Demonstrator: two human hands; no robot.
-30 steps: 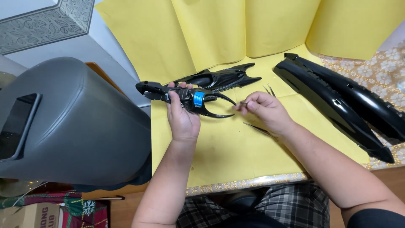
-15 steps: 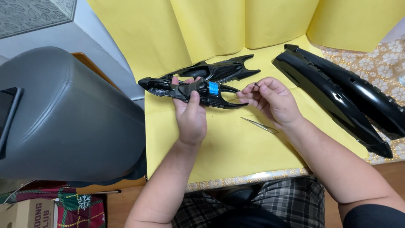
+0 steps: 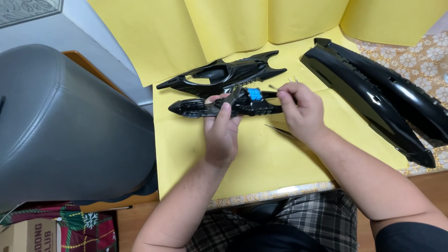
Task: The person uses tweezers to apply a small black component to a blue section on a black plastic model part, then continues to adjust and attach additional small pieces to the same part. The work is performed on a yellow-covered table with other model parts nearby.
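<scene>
Gripping a long black plastic shell [image 3: 224, 106] with a blue insert [image 3: 254, 94], held over the yellow sheet [image 3: 261, 158] near the tabletop's far edge, the left hand [image 3: 221, 135] is curling its fingers around the middle. The right hand [image 3: 301, 112] is pinching a thin metal pin [image 3: 275, 87]. The shell is looking light, stiff, glossy and probably slippery; its tapered tips are seeming fragile, so mid-body is the safest hold. A matching shell [image 3: 224, 74] is lying just behind.

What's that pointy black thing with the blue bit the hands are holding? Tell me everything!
The black piece is long, glossy, plastic-looking and pointed at its left tip, with open cut-outs and a small blue block on top. It lies sideways above the yellow sheet. The left hand grips its middle; the right hand pinches near the blue block.
</scene>
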